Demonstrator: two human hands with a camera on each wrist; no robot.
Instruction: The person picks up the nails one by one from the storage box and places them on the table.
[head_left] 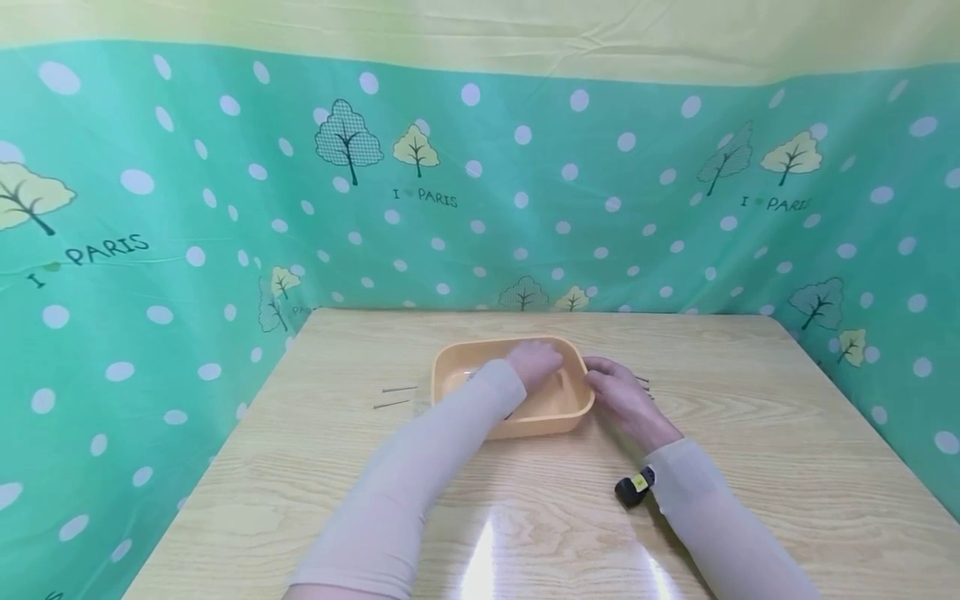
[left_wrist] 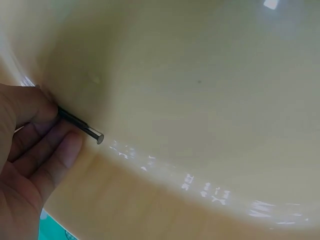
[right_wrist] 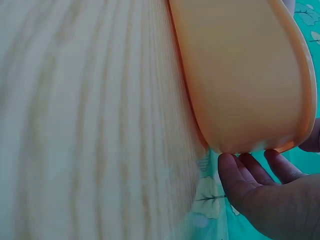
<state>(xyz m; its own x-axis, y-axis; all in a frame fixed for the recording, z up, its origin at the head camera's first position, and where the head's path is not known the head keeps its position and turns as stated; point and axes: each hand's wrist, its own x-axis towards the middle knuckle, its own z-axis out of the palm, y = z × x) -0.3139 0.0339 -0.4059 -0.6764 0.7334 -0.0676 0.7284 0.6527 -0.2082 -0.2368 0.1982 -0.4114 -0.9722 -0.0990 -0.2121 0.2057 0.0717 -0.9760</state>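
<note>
My left hand (head_left: 534, 364) reaches down inside an orange plastic tray (head_left: 512, 429). In the left wrist view, the thumb and fingers pinch a dark metal nail (left_wrist: 80, 123), its flat head sticking out past the fingertips, close to the tray's inner wall. The nail's other end is hidden in the hand. At the tray's right end, my right hand (head_left: 624, 398) holds the wall. Its fingertips (right_wrist: 227, 162) press the outer side in the right wrist view, with the thumb by the rim.
Two nails (head_left: 392, 404) lie on the wooden table (head_left: 300, 467) left of the tray. Several more nails (head_left: 643, 381) lie behind the right hand, partly hidden by it. A black device (head_left: 633, 487) is worn at the right wrist. Green dotted cloth (head_left: 525, 225) surrounds the table.
</note>
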